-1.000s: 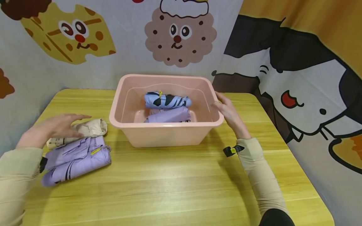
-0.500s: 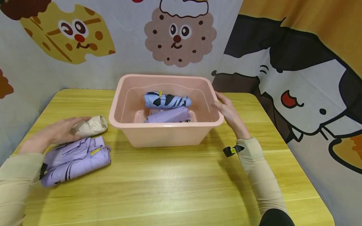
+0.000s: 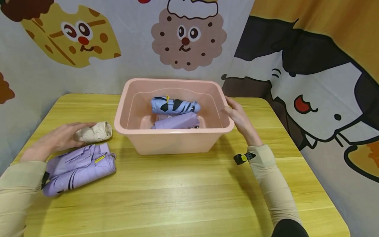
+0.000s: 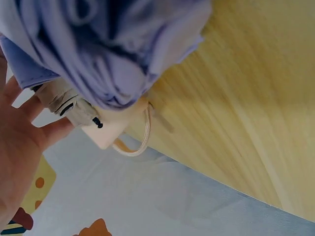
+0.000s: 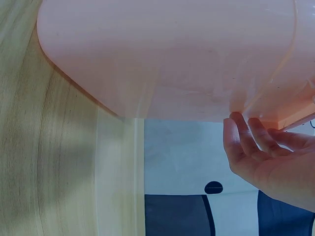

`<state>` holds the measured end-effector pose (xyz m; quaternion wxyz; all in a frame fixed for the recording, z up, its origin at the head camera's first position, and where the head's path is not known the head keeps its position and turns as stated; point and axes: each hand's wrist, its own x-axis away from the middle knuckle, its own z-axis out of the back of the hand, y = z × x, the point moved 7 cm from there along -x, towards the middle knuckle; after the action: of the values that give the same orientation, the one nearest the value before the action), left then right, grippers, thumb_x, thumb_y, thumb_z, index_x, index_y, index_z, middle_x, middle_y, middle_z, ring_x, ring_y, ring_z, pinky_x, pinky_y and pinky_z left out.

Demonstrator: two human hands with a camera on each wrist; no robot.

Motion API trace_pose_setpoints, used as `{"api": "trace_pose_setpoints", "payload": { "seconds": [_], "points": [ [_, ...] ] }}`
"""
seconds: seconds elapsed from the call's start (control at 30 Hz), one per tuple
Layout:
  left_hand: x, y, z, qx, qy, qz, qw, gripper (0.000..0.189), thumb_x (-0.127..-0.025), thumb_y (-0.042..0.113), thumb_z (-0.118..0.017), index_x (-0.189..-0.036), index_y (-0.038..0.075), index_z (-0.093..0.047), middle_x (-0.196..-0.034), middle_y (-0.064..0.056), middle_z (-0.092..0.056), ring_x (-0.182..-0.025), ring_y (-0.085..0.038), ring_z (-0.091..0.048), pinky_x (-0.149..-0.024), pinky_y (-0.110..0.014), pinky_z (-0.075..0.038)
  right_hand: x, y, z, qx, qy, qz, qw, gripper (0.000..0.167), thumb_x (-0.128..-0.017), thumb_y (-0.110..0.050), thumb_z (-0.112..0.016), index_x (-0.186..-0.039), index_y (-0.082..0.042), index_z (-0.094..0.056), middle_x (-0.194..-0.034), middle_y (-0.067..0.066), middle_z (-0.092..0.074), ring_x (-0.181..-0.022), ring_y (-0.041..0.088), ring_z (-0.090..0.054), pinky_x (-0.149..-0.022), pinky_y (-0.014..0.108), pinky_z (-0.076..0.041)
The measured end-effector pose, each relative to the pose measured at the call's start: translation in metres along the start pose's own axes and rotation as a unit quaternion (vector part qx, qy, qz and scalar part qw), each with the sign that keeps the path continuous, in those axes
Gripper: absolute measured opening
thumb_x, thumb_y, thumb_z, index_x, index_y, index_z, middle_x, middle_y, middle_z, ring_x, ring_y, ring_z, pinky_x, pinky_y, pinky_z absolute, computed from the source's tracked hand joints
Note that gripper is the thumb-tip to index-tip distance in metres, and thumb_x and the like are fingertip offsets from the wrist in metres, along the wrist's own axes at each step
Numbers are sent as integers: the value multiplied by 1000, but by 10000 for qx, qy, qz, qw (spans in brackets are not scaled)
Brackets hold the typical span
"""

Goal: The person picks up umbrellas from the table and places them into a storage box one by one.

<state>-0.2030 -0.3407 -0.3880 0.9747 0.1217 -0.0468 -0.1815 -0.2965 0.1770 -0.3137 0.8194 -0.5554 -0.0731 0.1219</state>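
On the table's left side my left hand (image 3: 66,136) grips a beige folded umbrella (image 3: 96,132), fingers over its top. Its fabric and a handle with a wrist loop (image 4: 146,130) show in the left wrist view. Just in front of it lie purple folded umbrellas (image 3: 83,174), side by side, one with a yellow tag. My right hand (image 3: 238,115) holds the right rim of a pink plastic bin (image 3: 174,143), thumb over the edge and fingers outside. Inside the bin rest a blue folded umbrella with black patterns (image 3: 176,105) and a purple folded umbrella (image 3: 177,121).
The wooden table (image 3: 189,191) carries everything, with the bin near its back edge. A printed cloth (image 3: 133,39) hangs close behind the table and along both sides.
My left hand has come down onto the beige umbrella and closed around it. My right hand and the bin have stayed where they were.
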Motion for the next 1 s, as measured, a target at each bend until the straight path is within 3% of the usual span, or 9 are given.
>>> {"api": "trace_pose_setpoints", "payload": {
  "seconds": [0.37,0.47,0.7,0.93,1.0],
  "points": [
    [1,9,17,-342,746,-346,9960,83,-68,4,-80,-141,13,-43,-129,-33,-50,-84,-42,-64,-64,-56,-54,0,1,1,19,69,18,10000,60,-91,-9,-49,-149,-6,-31,-153,14,-33,-137,30,-36,-113,49,-32],
    [0,14,24,-463,1014,-466,9927,83,-65,3,-81,-140,15,-46,-128,-30,-52,-84,-42,-63,-56,-49,-53,0,0,1,33,74,17,10000,60,-91,-9,-49,-148,-6,-31,-153,15,-34,-138,30,-36,-114,49,-32],
    [-3,27,44,-751,1569,-848,9811,88,-59,3,-86,-138,16,-49,-123,-28,-56,-91,-48,-58,-58,-56,-51,0,1,0,36,39,-42,10000,61,-92,-12,-49,-150,-8,-29,-155,13,-30,-141,30,-32,-114,50,-31],
    [-4,33,63,-961,1545,-590,9815,84,-62,5,-84,-137,17,-49,-131,-24,-53,-95,-47,-58,-66,-62,-49,0,1,0,35,38,-91,9999,62,-92,-12,-49,-150,-9,-29,-156,12,-30,-142,30,-31,-114,50,-31],
    [-3,35,68,-1004,1665,-677,9786,85,-60,3,-85,-137,16,-50,-130,-23,-54,-95,-47,-57,-67,-63,-48,0,2,1,48,47,-105,9999,62,-92,-13,-49,-150,-9,-28,-156,12,-29,-142,30,-31,-115,50,-31]
  ]
}}
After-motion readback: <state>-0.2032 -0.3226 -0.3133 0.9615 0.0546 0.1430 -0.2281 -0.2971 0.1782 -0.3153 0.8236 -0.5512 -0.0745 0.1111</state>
